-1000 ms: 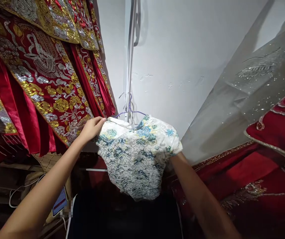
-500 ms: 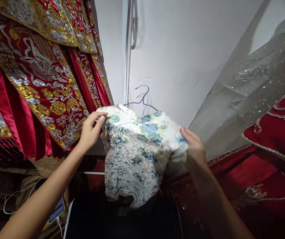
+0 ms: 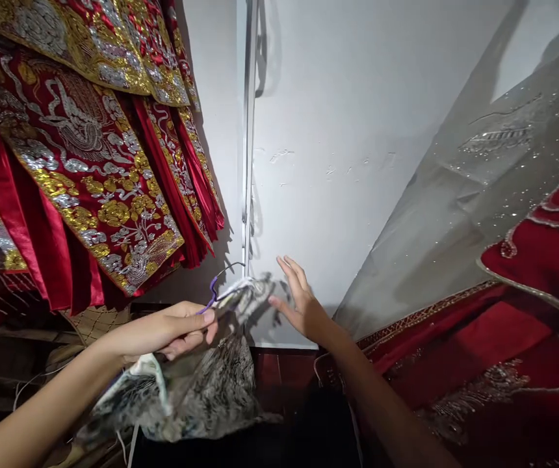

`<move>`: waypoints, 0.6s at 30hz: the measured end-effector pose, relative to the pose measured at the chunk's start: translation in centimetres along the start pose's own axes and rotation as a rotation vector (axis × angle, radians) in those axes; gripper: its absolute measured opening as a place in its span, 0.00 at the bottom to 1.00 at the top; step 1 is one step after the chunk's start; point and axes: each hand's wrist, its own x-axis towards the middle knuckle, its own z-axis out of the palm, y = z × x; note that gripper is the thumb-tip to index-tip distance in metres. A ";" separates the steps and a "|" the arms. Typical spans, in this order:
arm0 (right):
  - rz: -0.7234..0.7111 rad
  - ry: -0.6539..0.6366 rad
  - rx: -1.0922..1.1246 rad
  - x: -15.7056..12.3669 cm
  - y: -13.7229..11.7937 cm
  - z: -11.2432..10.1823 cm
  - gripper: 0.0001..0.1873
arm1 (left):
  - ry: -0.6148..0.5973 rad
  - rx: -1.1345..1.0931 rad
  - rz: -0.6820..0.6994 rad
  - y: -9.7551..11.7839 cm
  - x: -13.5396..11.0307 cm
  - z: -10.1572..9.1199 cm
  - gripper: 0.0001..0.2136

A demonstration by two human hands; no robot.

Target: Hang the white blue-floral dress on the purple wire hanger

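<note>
My left hand (image 3: 182, 331) is closed around the purple wire hanger (image 3: 212, 291) near its neck, and the hook points up and to the right. From the hanger droops a short garment (image 3: 201, 396) with a blue, white and grey floral pattern, tilted and smeared by motion. One of its pale edges lies by my left wrist. My right hand (image 3: 301, 302) is open, fingers apart, just right of the garment's blurred upper part; whether it touches the cloth I cannot tell.
At the left hangs a red robe (image 3: 79, 156) with gold and silver embroidery. A sheer sparkling veil (image 3: 455, 188) and a beaded red garment (image 3: 543, 247) are at the right. Behind stands a white wall (image 3: 338, 117) with a metal strip. A white cable (image 3: 121, 447) trails at lower left.
Both hands have let go of the garment's shoulders. My left hand has taken hold of the hanger, and the garment has swung down and left. My right hand has moved inward.
</note>
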 end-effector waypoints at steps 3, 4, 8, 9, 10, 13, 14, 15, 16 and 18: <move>0.049 -0.097 0.031 0.9 1.5 0.4 0.21 | 0.167 0.339 0.145 1.2 -0.9 -1.8 0.17; 0.079 -0.163 0.088 1.1 1.6 0.2 0.19 | 0.263 0.437 0.195 1.5 -1.0 -2.5 0.16; 0.237 -0.220 0.384 2.4 1.1 -1.5 0.20 | 0.836 0.809 0.478 1.7 -1.0 -4.7 0.10; 0.253 -0.155 0.449 3.0 0.9 -1.9 0.20 | 0.969 0.862 0.566 1.6 -0.9 -4.8 0.10; 0.256 -0.067 0.503 3.8 0.7 -2.4 0.20 | 1.061 0.885 0.646 1.3 -0.8 -4.5 0.09; 0.229 0.154 0.618 6.3 0.2 -3.3 0.21 | 1.036 0.839 0.717 0.1 0.3 -2.6 0.09; 0.219 0.189 0.654 7.0 0.1 -3.4 0.22 | 0.954 0.814 0.669 -0.5 1.0 -1.8 0.11; 0.212 0.209 0.685 7.4 0.0 -3.4 0.22 | 0.858 0.795 0.600 -1.2 1.9 -1.2 0.14; 0.207 0.233 0.700 7.7 -0.1 -3.3 0.23 | 0.766 0.782 0.524 -1.9 2.9 -0.7 0.17; 0.202 0.311 0.678 7.7 -0.2 -2.8 0.24 | 0.633 0.782 0.399 -3.6 5.2 -0.3 0.22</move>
